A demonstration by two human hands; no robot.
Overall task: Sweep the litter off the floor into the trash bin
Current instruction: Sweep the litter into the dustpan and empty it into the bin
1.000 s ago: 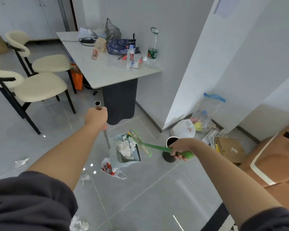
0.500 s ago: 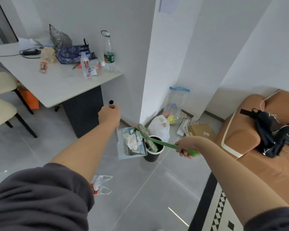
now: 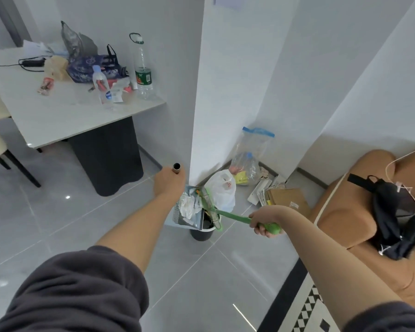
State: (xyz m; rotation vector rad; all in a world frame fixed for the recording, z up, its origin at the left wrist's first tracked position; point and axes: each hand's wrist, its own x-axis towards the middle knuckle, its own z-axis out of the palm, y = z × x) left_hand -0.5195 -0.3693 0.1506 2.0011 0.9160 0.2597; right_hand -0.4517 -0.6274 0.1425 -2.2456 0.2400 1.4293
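My left hand (image 3: 168,183) grips the metal handle (image 3: 177,168) of a grey dustpan (image 3: 177,215). The pan hangs over the left rim of a small black trash bin (image 3: 201,233) and holds crumpled white paper litter (image 3: 189,202). My right hand (image 3: 264,222) is closed on the green handle of a small green broom (image 3: 228,215). The broom's head lies across the pan's right edge, above the bin's mouth. Most of the bin's opening is hidden by the pan and the broom.
A white table (image 3: 65,116) on a dark base stands at the left with bottles and bags. A white pillar (image 3: 216,92) rises behind the bin. Plastic bags (image 3: 222,190) and cardboard (image 3: 285,200) lie in the corner. A tan sofa (image 3: 359,212) sits at the right.
The dustpan and broom have moved right, from above the floor to over the bin. My view has turned right, and the floor litter has left the frame.
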